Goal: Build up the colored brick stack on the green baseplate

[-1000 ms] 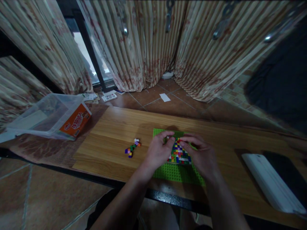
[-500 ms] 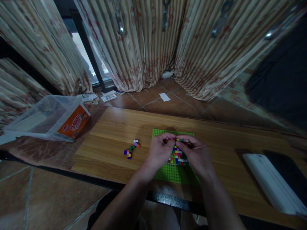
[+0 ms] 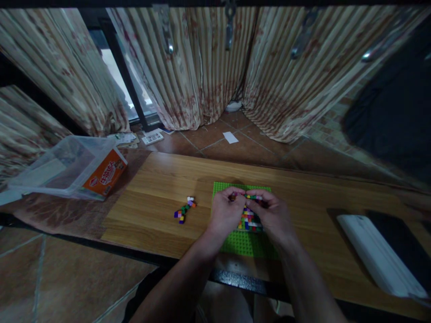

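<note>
A green studded baseplate (image 3: 244,246) lies on the wooden table, with a block of multicoloured toy bricks (image 3: 248,220) on its middle. Over the far part of those bricks, my left hand (image 3: 228,208) and my right hand (image 3: 272,213) meet with thumbs and forefingers almost touching. Both hands are closed in a pinch around a row of small coloured bricks (image 3: 252,197), which shows partly between the fingers. My fingers hide most of that row, and whether it is joined to the bricks below cannot be seen. Left of the baseplate sits a small cluster of loose bricks (image 3: 185,209).
A clear plastic bin (image 3: 72,163) with an orange label stands at the far left. On the right lie a white oblong object (image 3: 377,253) and a dark flat one (image 3: 399,246). Curtains (image 3: 202,72) hang beyond the table (image 3: 148,188); a white paper (image 3: 230,137) lies on the floor.
The view has shifted slightly. Both hands keep their pinch over the bricks, with only a slight shift of the right fingers.
</note>
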`<state>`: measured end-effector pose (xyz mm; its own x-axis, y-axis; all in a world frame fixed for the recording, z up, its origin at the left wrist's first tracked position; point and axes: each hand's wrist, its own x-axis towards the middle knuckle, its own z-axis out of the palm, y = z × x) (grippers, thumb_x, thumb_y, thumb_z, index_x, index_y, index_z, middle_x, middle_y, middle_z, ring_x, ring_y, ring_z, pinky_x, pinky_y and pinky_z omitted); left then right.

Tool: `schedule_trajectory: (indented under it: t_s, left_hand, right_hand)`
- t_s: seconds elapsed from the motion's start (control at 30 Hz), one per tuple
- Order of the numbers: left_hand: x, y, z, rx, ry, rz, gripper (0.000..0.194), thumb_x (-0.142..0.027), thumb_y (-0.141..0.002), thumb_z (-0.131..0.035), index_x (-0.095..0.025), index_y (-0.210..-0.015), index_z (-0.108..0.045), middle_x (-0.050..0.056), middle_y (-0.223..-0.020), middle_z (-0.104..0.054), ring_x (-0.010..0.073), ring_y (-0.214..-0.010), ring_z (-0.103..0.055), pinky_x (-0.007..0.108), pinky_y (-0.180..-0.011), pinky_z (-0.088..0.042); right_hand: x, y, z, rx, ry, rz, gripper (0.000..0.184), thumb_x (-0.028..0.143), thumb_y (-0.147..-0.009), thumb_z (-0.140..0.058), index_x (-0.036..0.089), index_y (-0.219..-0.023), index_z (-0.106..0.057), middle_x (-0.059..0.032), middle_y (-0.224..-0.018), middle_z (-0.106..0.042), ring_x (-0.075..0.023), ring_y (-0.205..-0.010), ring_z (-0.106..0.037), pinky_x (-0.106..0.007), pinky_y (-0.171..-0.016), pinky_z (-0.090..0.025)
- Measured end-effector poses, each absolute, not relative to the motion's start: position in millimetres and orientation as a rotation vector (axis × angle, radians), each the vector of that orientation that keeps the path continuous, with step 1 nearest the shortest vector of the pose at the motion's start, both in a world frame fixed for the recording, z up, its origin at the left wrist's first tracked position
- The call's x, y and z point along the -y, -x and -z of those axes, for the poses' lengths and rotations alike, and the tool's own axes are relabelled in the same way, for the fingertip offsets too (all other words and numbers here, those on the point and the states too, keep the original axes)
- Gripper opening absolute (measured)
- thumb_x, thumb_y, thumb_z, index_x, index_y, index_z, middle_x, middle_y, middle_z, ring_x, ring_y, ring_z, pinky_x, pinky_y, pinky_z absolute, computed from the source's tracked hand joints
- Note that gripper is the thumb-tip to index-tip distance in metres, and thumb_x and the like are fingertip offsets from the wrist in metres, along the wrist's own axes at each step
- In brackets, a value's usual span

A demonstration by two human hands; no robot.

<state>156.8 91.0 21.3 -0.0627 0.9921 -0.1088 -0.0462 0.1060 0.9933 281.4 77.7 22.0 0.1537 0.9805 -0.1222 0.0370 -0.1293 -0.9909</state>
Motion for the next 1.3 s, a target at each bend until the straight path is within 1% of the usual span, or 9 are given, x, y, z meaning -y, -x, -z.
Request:
schedule_trajectory:
  t_s: [0.13,0.23,0.33,0.6,0.73,0.8,1.0,1.17,1.3]
  left_hand:
    - [-87.2,-152.4,-22.6,-1.159,-1.010,-1.213,0.015,-0.016,-0.078,-0.061,-0.017,-0.085,-0.074,0.001,-0.081,-0.072,0.0145,-0.075,-0.064,0.024,-0.072,-0.049]
    - [-86.3,-144.8,-28.1,-1.086,-0.927,-1.240,0.016,-0.021,-0.080,-0.065,-0.017,-0.092,-0.074,0.004,-0.091,-0.074,0.0162,-0.085,-0.066,0.027,-0.082,-0.050]
    - [-91.5,-132.4,-35.2,-1.083,-0.897,-1.325,0.016,-0.026,-0.081,-0.068,-0.016,-0.092,-0.073,0.006,-0.097,-0.074,0.0180,-0.094,-0.067,0.029,-0.091,-0.050]
    - [-110.6,-81.1,-49.5,-1.159,-0.773,-1.597,0.015,-0.026,-0.079,-0.067,-0.015,-0.088,-0.070,0.003,-0.083,-0.070,0.0142,-0.084,-0.067,0.028,-0.086,-0.050]
    - [-111.2,-55.1,-58.1,-1.178,-0.720,-1.686,0.016,-0.026,-0.079,-0.067,-0.015,-0.089,-0.070,0.002,-0.079,-0.069,0.0110,-0.076,-0.065,0.024,-0.080,-0.050]
    - [-110.8,-44.4,-62.6,-1.181,-0.669,-1.719,0.014,-0.023,-0.078,-0.066,-0.015,-0.089,-0.070,0.001,-0.078,-0.068,0.0092,-0.074,-0.064,0.021,-0.077,-0.049]
    - [-108.3,-27.3,-72.0,-1.134,-0.530,-1.781,0.009,-0.016,-0.077,-0.065,-0.015,-0.085,-0.069,0.000,-0.076,-0.066,0.0065,-0.069,-0.061,0.017,-0.072,-0.046]
    - [-102.9,-23.4,-74.0,-1.102,-0.536,-1.767,0.009,-0.015,-0.078,-0.064,-0.014,-0.085,-0.069,0.001,-0.076,-0.067,0.0070,-0.070,-0.061,0.018,-0.073,-0.047]
    - [-98.4,-18.7,-74.8,-1.116,-0.549,-1.723,0.008,-0.017,-0.079,-0.065,-0.014,-0.085,-0.069,0.002,-0.078,-0.068,0.0086,-0.073,-0.063,0.021,-0.077,-0.049]
  right_hand:
    - [-75.4,-281.7,-17.9,0.996,1.324,-1.226,0.038,0.045,-0.061,-0.087,0.024,-0.091,-0.077,-0.0010,-0.084,-0.076,-0.0176,-0.072,-0.065,-0.031,-0.067,-0.053]
    - [-76.6,-284.1,-18.3,0.950,1.308,-1.146,0.034,0.045,-0.066,-0.084,0.025,-0.093,-0.078,-0.0029,-0.094,-0.077,-0.0199,-0.086,-0.069,-0.035,-0.080,-0.054]
    - [-78.8,-288.8,-20.7,0.851,1.348,-1.043,0.029,0.043,-0.069,-0.081,0.024,-0.089,-0.078,-0.0041,-0.095,-0.077,-0.0204,-0.090,-0.070,-0.037,-0.086,-0.054]
    - [-63.3,-285.3,-50.5,0.952,1.386,-0.690,0.018,0.037,-0.077,-0.078,0.022,-0.089,-0.077,-0.0021,-0.091,-0.076,-0.0168,-0.087,-0.070,-0.032,-0.083,-0.054]
    - [-43.2,-255.3,-72.4,1.253,1.403,-0.617,0.017,0.038,-0.083,-0.073,0.026,-0.095,-0.077,-0.0014,-0.095,-0.077,-0.0174,-0.084,-0.071,-0.030,-0.075,-0.055]
    - [-33.9,-235.4,-75.0,1.502,1.373,-0.628,0.015,0.035,-0.089,-0.067,0.026,-0.097,-0.076,-0.0017,-0.098,-0.076,-0.0183,-0.089,-0.070,-0.031,-0.078,-0.055]
    - [-26.9,-184.0,-45.5,1.935,1.268,-0.628,0.020,0.017,-0.094,-0.052,0.019,-0.102,-0.070,-0.0046,-0.097,-0.073,-0.0172,-0.086,-0.069,-0.030,-0.078,-0.053]
    - [-43.5,-159.7,-19.7,2.055,1.502,-0.434,0.023,0.016,-0.093,-0.049,0.013,-0.103,-0.069,-0.0124,-0.101,-0.071,-0.0250,-0.090,-0.067,-0.038,-0.080,-0.053]
    - [-55.9,-143.3,-11.1,2.089,1.684,-0.411,0.019,0.016,-0.091,-0.050,0.015,-0.097,-0.068,-0.0119,-0.098,-0.068,-0.0239,-0.085,-0.064,-0.036,-0.075,-0.051]
